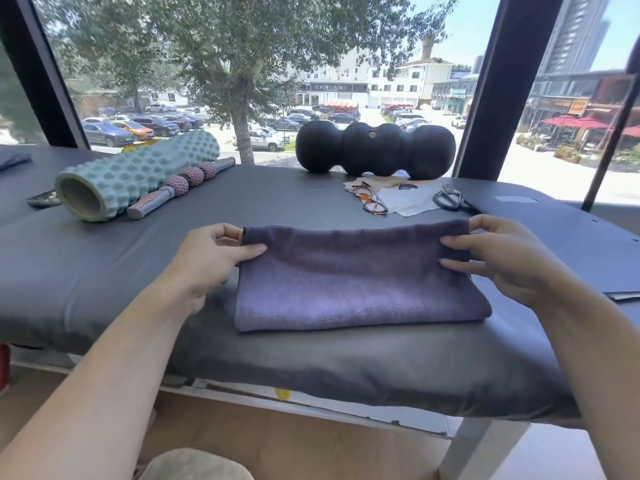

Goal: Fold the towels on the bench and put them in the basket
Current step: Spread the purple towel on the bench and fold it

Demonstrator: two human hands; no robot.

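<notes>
Head view: purple towel [360, 289] on bench [104, 271] — left hand [211, 258], right hand [502, 254] pinch its far corners, lifted, likely for folding it toward the near edge.

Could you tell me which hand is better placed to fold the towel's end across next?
Neither clearly: the left hand and right hand each pinch a far corner of the towel. Probably the right, since scissors lie nearer its side.
</notes>
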